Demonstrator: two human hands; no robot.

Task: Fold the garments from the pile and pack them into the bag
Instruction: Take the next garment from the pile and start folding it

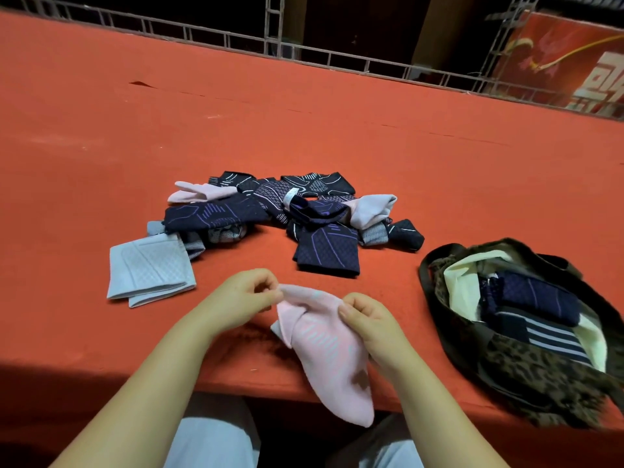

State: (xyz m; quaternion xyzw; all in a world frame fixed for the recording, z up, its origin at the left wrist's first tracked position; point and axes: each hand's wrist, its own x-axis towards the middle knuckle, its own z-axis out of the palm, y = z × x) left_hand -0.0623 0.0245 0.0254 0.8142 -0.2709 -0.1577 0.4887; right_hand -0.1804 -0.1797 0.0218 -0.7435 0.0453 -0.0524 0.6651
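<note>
A pink sock (329,352) hangs over the table's near edge, held at its open cuff by both hands. My left hand (241,297) pinches the cuff's left corner; my right hand (366,317) grips the right side. Beyond them lies the pile (287,211) of dark navy, purple-patterned, pink and grey socks. A light blue folded sock (150,271) rests at the pile's left. The leopard-print bag (526,359) sits open at the right, with folded navy and striped socks (537,305) inside its cream lining.
The red table cloth (304,123) spreads wide behind the pile. A metal truss railing (270,38) runs along the far edge, with a red banner (567,62) at the back right. My light trousers (209,440) show below the table edge.
</note>
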